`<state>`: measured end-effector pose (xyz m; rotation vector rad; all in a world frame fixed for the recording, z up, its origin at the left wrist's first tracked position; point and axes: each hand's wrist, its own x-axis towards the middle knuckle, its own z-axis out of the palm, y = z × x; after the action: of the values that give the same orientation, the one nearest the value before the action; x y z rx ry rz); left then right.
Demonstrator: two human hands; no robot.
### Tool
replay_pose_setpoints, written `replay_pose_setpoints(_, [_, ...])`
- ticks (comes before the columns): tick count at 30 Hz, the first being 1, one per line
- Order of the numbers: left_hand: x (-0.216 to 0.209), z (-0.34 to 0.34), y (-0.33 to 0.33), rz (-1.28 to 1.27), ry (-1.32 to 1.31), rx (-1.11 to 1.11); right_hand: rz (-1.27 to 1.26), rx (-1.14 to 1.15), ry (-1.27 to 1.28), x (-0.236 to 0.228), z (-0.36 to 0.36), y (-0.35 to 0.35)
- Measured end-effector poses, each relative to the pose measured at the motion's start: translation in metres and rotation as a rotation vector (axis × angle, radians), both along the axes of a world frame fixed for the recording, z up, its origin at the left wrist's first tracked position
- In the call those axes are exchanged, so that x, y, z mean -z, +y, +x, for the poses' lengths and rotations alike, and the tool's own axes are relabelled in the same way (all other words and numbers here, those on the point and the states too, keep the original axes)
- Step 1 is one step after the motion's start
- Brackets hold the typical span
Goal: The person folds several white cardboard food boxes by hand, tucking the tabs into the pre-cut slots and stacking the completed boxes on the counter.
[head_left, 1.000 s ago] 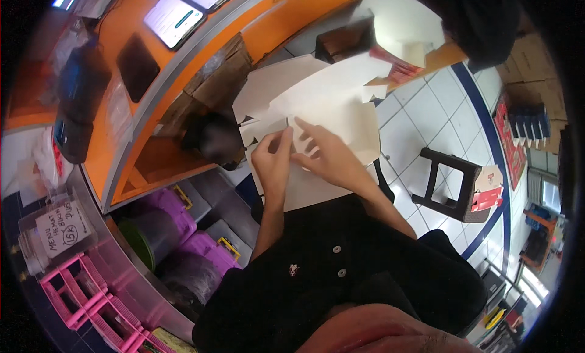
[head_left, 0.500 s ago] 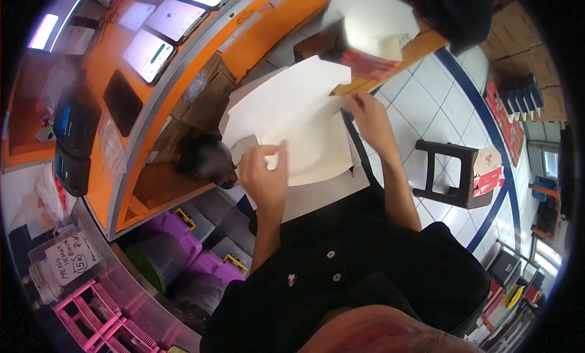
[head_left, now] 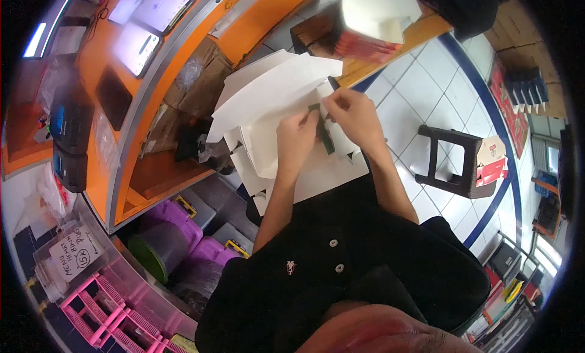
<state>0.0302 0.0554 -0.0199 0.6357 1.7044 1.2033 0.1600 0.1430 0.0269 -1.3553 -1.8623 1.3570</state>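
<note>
White cardboard box blank (head_left: 268, 103) — light, stiff, creasable — pinched closed at its flap edge by left hand (head_left: 297, 136) and right hand (head_left: 353, 112).

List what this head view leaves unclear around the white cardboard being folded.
- Dark piece between the hands: mostly covered by left hand and right hand; kind unclear.
- White cardboard box: near edge hidden by forearms.
- Stack on the wooden shelf: blurred, at the rim.
</note>
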Motion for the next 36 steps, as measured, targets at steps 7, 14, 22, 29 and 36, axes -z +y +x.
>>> replay_pose_setpoints(7, [-0.01, -0.002, 0.002, 0.069, 0.175, -0.082, 0.186, -0.109, -0.036, 0.005, -0.002, -0.023])
replay_pose_setpoints(14, [-0.063, 0.017, 0.015, 0.206, 0.054, -0.02, 0.011, 0.026, 0.27, 0.03, 0.014, -0.001])
replay_pose_setpoints(22, [-0.091, -0.021, 0.111, 0.573, 0.242, -0.068, 0.169, 0.486, 0.553, 0.03, 0.114, 0.207])
replay_pose_setpoints(29, [0.011, -0.049, 0.298, 0.352, 0.094, 0.161, 0.079, 0.414, 0.176, 0.064, 0.088, 0.319])
replay_pose_setpoints(36, [0.044, -0.047, 0.326, 0.175, 0.412, 0.293, 0.114, 0.376, 0.09, 0.077, 0.085, 0.311])
